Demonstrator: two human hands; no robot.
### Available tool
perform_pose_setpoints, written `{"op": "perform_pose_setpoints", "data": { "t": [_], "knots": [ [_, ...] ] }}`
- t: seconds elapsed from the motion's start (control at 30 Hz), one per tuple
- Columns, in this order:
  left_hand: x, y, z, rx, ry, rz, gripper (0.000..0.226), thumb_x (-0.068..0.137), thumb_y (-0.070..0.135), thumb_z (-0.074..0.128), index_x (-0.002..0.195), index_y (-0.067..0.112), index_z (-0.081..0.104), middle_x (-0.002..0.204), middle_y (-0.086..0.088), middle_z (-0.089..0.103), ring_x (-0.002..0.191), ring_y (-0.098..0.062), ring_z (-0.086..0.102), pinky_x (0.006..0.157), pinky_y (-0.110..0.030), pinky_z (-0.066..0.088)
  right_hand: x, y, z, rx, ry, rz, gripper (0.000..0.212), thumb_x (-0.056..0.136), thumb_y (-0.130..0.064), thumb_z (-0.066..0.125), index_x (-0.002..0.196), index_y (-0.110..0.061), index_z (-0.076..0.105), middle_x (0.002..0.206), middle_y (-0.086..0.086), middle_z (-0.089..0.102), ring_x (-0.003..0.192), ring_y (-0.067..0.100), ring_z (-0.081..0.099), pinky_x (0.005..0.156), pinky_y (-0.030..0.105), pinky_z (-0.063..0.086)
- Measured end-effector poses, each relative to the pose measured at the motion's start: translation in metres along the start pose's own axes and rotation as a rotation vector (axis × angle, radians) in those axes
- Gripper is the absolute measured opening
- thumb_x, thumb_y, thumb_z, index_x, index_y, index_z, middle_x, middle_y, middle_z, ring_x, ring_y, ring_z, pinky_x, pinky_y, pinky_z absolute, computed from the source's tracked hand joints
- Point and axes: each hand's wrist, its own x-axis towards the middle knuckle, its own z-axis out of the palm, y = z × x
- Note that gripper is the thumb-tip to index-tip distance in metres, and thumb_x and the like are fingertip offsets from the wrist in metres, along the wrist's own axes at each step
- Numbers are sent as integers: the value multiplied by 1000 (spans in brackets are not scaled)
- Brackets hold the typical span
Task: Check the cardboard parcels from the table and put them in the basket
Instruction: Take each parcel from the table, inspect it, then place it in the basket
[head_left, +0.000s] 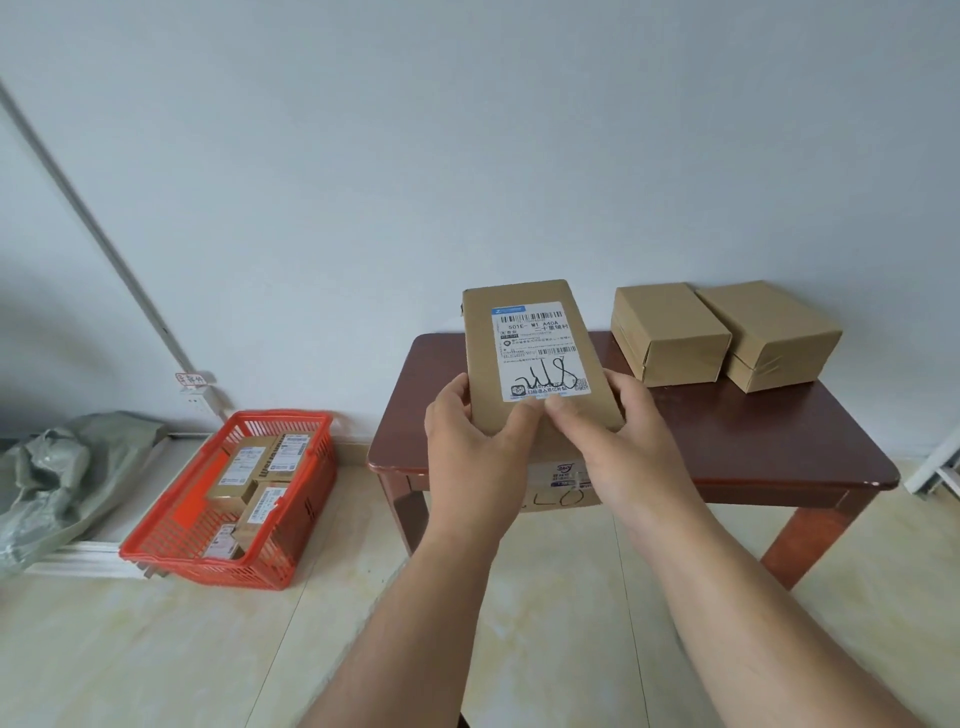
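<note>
Gripping the labelled parcel (535, 358) by its lower edges, left hand (467, 441) and right hand (618, 436), above the table (753, 441).

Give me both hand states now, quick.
Left hand: grips the parcel at its lower left edge.
Right hand: grips the same parcel at its lower right, thumb on the label.

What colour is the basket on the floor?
The basket is red-orange plastic lattice, seen in the head view.
</note>
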Motion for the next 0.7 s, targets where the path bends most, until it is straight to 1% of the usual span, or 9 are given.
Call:
{"op": "perform_pose_setpoints", "data": {
  "t": [0.07,0.13,0.2,0.27,0.37,0.43,0.5,0.6,0.7],
  "knots": [
    [4,0,-3,42,44,29,46,83,47,79,123,41,57,131,6,63,110,-6,68,94,-37,59,-3,4,1,-22,-1,4,46,89,-38,83,128,-39,60,109,-17,76,91,-3,73,76,30,62],
    [6,0,-6,83,61,40,40,89,43,78,124,39,59,131,8,60,110,0,64,94,-28,56,-5,5,1,-37,-16,-5,45,89,-32,83,127,-37,59,107,-16,77,89,-2,73,75,28,62],
    [6,-4,-7,110,48,61,42,89,46,77,127,42,59,130,11,61,116,-2,62,98,-32,56,-4,6,0,-41,-19,-20,44,90,-29,82,126,-36,59,107,-17,76,89,-4,72,76,27,60],
    [3,-7,-8,98,31,44,49,88,46,78,129,47,52,127,17,65,121,-5,63,99,-35,57,0,6,1,-59,2,-32,43,89,-31,83,124,-35,59,110,-18,74,92,-7,70,81,28,58],
    [-4,-8,-7,89,-5,41,60,91,38,80,140,37,45,114,28,69,105,9,67,91,-28,58,7,9,3,-65,56,-42,41,88,-34,85,120,-30,59,111,-17,73,94,-6,70,83,29,57],
    [-6,-10,-7,99,1,46,62,90,37,81,140,34,44,114,28,70,103,9,68,92,-32,58,8,10,4,-63,76,-52,41,87,-36,85,117,-28,59,109,-16,73,91,-7,69,79,26,54],
    [-5,-10,-6,94,10,41,60,90,35,82,137,33,45,114,26,69,102,10,68,89,-26,58,8,12,5,-71,77,-64,41,87,-37,85,118,-29,59,108,-16,73,90,-9,68,78,26,53],
    [-1,-8,-6,92,25,35,55,90,34,82,132,32,48,116,23,68,98,13,66,75,-9,53,5,14,3,-112,31,-94,43,88,-40,84,125,-38,63,119,-15,72,97,-9,68,84,24,55],
    [4,-7,-7,109,57,51,52,87,43,82,130,33,54,122,16,66,104,6,66,80,-12,53,3,14,1,-165,-57,-119,36,89,-40,82,115,-57,63,129,-15,62,102,-13,64,81,11,49]
  ]
}}
